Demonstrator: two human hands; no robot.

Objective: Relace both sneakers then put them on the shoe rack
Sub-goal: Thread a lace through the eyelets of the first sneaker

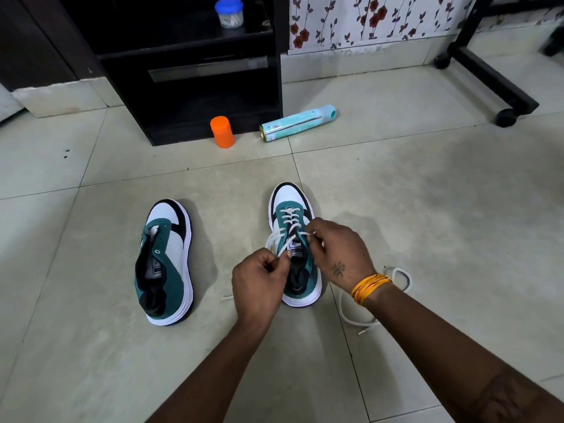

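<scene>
Two teal, white and black sneakers stand on the tiled floor, toes pointing away from me. The right sneaker [288,209] carries a white lace [289,219] crossed through its front eyelets. My left hand [259,282] pinches one end of that lace over the shoe's tongue. My right hand [338,251] pinches the other end at the shoe's right side. The left sneaker [166,264] has no lace in it and nothing touches it. A loose white lace [399,274] lies curled on the floor behind my right wrist.
A black cabinet with open shelves [213,96] stands ahead, a blue-lidded jar [229,12] on its upper shelf. On the floor in front of it are an orange container [222,131] and a teal spray can [297,123] lying on its side. A black wheeled frame [494,83] stands at the back right.
</scene>
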